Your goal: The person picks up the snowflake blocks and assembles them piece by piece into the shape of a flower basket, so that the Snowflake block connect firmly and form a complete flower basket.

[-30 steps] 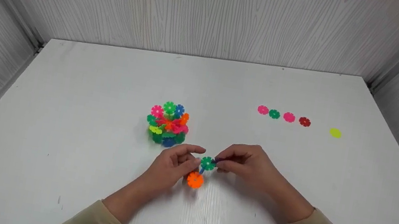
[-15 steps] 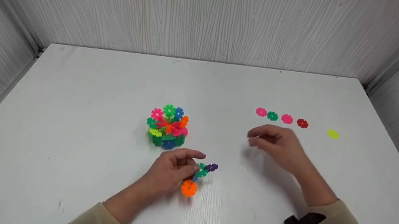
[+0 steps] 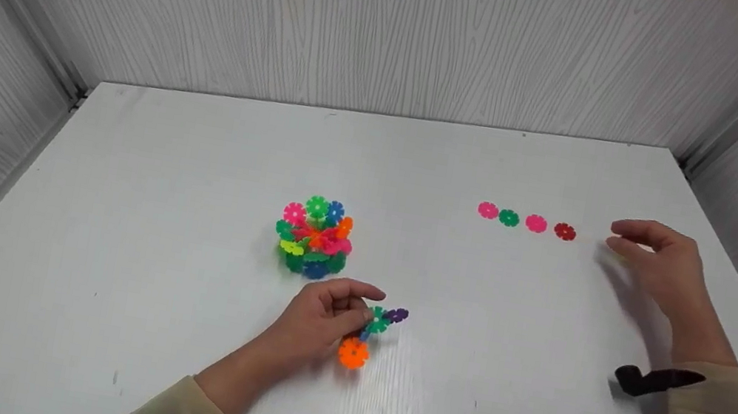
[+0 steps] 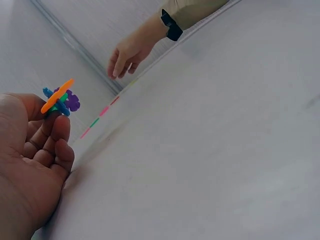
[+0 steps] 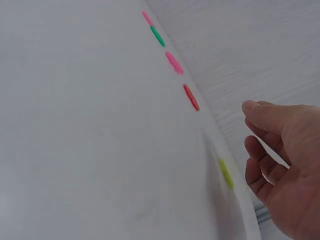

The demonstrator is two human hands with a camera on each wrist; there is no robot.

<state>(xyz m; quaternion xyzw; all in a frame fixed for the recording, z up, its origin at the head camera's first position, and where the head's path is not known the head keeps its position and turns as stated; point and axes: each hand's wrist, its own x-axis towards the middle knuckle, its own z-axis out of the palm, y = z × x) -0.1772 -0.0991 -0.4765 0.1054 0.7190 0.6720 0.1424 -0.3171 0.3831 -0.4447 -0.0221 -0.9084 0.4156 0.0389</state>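
My left hand (image 3: 321, 315) pinches a small chain of notched, flower-shaped plastic discs between thumb and fingers. In it, an orange disc (image 3: 353, 353) hangs lowest, a blue disc (image 3: 364, 337) links up to a green disc (image 3: 377, 321), and a purple disc (image 3: 399, 315) sticks out at the right end. Over at the right side of the table, my right hand (image 3: 666, 268) hovers with loosely bent fingers, thumb and fingertips apart and nothing between them. Close by it lies a yellow-green disc (image 5: 226, 173), mostly hidden behind the fingers in the head view.
A round cluster of joined colourful discs (image 3: 315, 235) stands just beyond my left hand. Toward the back right, a pink disc (image 3: 487, 210), a green one, another pink and a dark red disc (image 3: 565, 231) lie flat in a row. Wood-grain panels border the white table (image 3: 197, 156).
My right hand has let go of the purple disc, now fixed to the green one, and has moved far right to the yellow-green disc. The left hand has stayed nearly in place.
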